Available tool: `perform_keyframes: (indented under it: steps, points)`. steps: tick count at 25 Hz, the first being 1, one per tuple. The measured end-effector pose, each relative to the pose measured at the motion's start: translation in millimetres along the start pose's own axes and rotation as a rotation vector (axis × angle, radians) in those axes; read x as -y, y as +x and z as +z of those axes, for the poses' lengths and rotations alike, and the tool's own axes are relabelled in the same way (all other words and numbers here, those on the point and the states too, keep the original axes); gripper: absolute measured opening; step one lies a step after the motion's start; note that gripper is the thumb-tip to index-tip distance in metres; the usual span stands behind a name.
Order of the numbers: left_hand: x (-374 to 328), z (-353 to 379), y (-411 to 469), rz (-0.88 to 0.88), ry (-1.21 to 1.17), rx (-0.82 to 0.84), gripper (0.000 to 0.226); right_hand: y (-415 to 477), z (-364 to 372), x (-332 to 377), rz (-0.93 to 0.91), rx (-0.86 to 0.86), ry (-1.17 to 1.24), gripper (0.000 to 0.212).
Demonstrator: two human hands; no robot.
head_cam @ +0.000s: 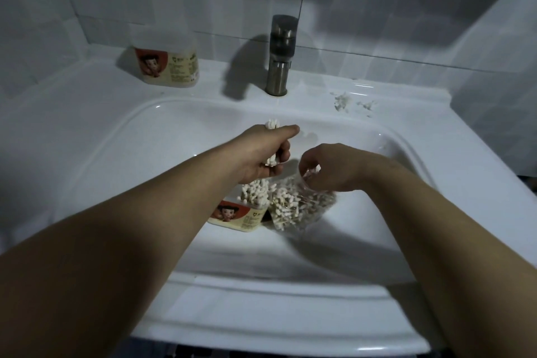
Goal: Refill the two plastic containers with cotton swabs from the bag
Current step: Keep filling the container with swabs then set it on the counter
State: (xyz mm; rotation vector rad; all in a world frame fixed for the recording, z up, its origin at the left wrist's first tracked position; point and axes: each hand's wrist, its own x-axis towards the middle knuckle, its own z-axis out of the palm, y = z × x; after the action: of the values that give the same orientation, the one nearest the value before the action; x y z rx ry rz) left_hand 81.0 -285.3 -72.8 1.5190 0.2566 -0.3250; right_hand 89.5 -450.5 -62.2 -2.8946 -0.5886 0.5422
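The white sink (116,136) lies under both our hands. The tap (280,61) stands far beyond our fingers. One container (168,67) sits on the surface (87,90), far past our left fingers. The clear bag (318,206) of cotton swabs (286,206) lies in the sink under our right hand (331,171). Its bent fingers (308,160) dip into the bag's mouth; we cannot tell if they pinch anything. The other container (241,216), with swabs standing in it, sits just below our left hand (258,157), whose fingers wrap tight round a bunch of swabs (271,126).
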Motion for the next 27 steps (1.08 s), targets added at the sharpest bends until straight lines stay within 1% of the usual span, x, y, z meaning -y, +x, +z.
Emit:
perform_keyframes:
  steps: [4, 7, 10, 17, 20, 24, 27]
  points:
    - [1.2, 0.9, 0.5, -0.003, 0.017, 0.011, 0.029, 2.1, 2.1, 1.5, 0.018, -0.003, -0.011, 0.038]
    - [1.1, 1.3, 0.2, 0.01, 0.028, 0.023, 0.028, 3.6, 3.2, 1.3, 0.023, -0.028, 0.02, 0.043]
    - [1.8, 2.0, 0.1, 0.023, 0.04, 0.035, 0.024, 6.3, 5.2, -1.9, 0.069, -0.008, 0.016, 0.046]
    - [4.1, 2.9, 0.0, 0.027, 0.057, 0.062, 0.021, 4.9, 8.1, -1.3, 0.109, -0.002, 0.001, 0.039]
    - [3.3, 1.9, -0.7, 0.048, 0.051, 0.071, 0.018, 4.0, 5.2, -0.2, 0.092, -0.078, -0.001, 0.037]
    - [0.9, 2.9, -5.0, 0.079, 0.032, 0.139, 0.014, 1.2, -1.7, -3.1, 0.067, -0.176, 0.057, 0.015]
    - [1.0, 3.7, -5.8, 0.092, 0.033, 0.171, 0.016, 1.3, -1.5, -3.8, 0.074, -0.168, 0.086, 0.021]
